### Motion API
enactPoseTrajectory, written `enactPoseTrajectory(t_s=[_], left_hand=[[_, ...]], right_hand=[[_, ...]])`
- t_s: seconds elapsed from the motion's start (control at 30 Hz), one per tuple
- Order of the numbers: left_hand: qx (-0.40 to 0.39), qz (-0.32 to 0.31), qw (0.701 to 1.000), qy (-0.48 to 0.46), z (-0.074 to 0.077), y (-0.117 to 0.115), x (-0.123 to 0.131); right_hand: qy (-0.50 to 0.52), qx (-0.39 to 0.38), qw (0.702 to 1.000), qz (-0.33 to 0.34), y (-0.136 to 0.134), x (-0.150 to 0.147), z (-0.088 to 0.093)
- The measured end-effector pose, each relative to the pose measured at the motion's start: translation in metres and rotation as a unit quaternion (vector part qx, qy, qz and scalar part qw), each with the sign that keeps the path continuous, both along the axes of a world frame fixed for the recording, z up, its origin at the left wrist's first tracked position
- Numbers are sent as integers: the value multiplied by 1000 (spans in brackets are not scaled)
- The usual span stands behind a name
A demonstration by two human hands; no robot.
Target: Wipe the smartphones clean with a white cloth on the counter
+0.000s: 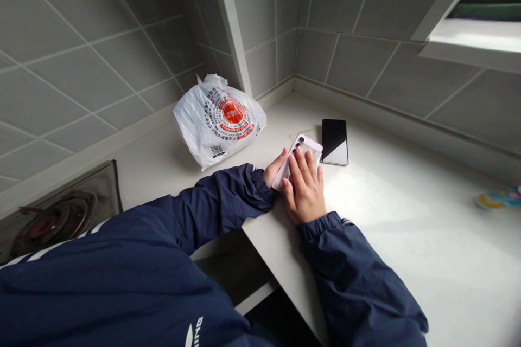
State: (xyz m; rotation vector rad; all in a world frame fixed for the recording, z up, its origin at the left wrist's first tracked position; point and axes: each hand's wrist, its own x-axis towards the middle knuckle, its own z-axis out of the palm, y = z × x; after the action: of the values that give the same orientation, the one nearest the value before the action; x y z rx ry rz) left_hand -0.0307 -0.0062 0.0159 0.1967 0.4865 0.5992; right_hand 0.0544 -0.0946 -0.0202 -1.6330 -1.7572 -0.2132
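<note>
A pale pink smartphone (pixel 284 172) lies tilted over the white counter, its back and dark camera lenses facing up. My left hand (pixel 275 168) grips its left edge, with the thumb on top and the other fingers hidden beneath. Across the phone's back, my right hand (pixel 305 190) rests flat, fingers stretched out. A pale patch shows beside those fingers; whether it is a cloth or part of the phone, I cannot tell. Just beyond the phone is a thin clear item (pixel 293 134), mostly hidden. To the right lies a second smartphone (pixel 334 142), its black screen reflecting light.
A white plastic bag (pixel 203 124) with red print stands against the back wall. At left is a gas stove (pixel 61 217). A colourful object (pixel 499 198) sits at the far right of the counter (pixel 391 217). Below the front edge gapes an open cabinet (pixel 228 265).
</note>
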Motion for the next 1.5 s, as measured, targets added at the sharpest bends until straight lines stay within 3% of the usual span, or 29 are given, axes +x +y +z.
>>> enactPoseTrajectory(t_s=[0.3, 0.53, 0.7, 0.87, 1.2, 1.33, 1.5], left_hand=[[91, -58, 994, -33, -12, -9, -5], [133, -146, 980, -25, 3, -24, -8], [149, -90, 984, -50, -1, -20, -7], [79, -45, 996, -15, -11, -5, -4], [40, 17, 997, 59, -8, 10, -5], [28, 25, 992, 117, -7, 11, -6], [52, 14, 993, 102, -15, 14, -6]], right_hand=[[5, 33, 998, -49, 0, -1, 2], [32, 85, 991, -98, -1, 4, 3], [19, 72, 994, -74, 0, 4, 6], [-2, 42, 999, -18, 0, 0, 5], [-2, 17, 997, 69, -1, -4, 4], [-3, 17, 995, 103, -1, -4, 3], [-13, -2, 995, 103, -1, -6, 3]])
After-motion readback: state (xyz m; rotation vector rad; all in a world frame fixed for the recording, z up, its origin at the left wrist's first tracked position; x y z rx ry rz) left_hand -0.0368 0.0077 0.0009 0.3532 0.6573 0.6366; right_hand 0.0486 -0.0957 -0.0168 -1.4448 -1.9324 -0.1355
